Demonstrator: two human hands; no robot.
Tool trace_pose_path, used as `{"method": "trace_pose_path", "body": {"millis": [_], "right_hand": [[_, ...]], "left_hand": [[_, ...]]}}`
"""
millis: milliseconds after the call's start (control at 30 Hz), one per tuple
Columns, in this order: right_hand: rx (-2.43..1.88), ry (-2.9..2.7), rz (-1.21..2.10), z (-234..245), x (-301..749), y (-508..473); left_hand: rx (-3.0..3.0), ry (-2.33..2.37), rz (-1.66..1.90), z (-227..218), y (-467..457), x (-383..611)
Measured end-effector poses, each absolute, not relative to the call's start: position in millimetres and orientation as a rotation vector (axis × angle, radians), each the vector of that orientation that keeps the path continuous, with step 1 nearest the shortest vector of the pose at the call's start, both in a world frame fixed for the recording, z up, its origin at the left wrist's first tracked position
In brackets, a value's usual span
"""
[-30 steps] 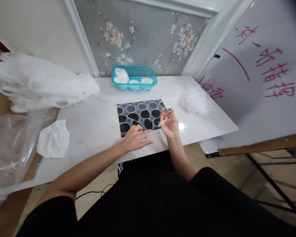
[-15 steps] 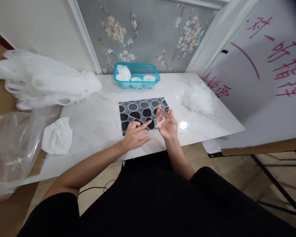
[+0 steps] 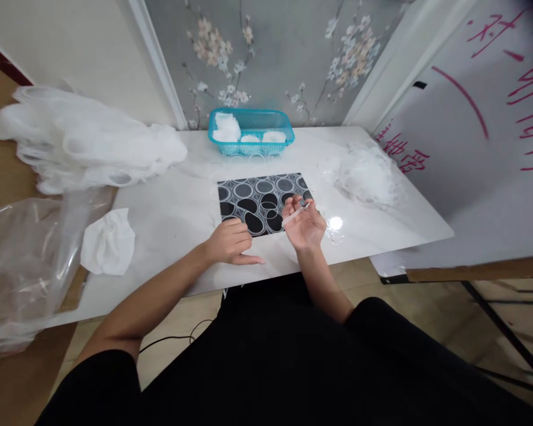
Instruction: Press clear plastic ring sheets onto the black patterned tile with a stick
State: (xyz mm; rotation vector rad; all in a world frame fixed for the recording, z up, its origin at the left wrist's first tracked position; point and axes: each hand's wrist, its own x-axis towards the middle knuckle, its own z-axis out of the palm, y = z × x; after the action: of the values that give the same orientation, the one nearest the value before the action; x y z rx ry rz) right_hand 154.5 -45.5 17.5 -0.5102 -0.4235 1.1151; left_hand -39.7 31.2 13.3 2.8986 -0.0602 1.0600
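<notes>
Left hand [image 3: 231, 241] lies low on the bench [image 3: 169, 219], forearm running in from lower left, fingers curled under into a loose fist, thumb stretched out along the surface toward the right. It grasps nothing visible; its knuckles sit at the near left corner of the patterned mat [image 3: 263, 196].

Right hand [image 3: 305, 223] is raised just above the bench at the mat's near right corner, palm turned up and toward the wearer, fingers half curled. It grips a thin clear stick [image 3: 295, 213] between thumb and fingers.

The stick's long axis runs diagonally, low at the left, high at the right, its upper end pointing away toward the clear plastic heap [image 3: 368, 175]. The lower end projects over the mat's edge.

A teal basket [image 3: 251, 134] stands beyond the mat.
</notes>
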Motion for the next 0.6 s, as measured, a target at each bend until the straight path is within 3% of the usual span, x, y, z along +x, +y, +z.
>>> {"method": "trace_pose_path", "body": {"millis": [200,367,467,600], "right_hand": [[-0.893,-0.474,1.151,20.8,160.9,-44.4],[-0.911,-0.368,1.079,19.3,160.2,-29.9],[-0.866,-0.239,1.104,21.2,161.0,-24.2],[-0.865,-0.103,1.198,18.8,161.1,-27.3]], "left_hand": [[3.112,-0.201,0.881,10.9,42.8,-71.6],[2.961,0.652,0.786,5.4,44.2,-39.4],[2.980,0.672,0.571,4.2,48.0,-1.0],[3.024,0.639,0.544,1.4,51.7,30.9]]}}
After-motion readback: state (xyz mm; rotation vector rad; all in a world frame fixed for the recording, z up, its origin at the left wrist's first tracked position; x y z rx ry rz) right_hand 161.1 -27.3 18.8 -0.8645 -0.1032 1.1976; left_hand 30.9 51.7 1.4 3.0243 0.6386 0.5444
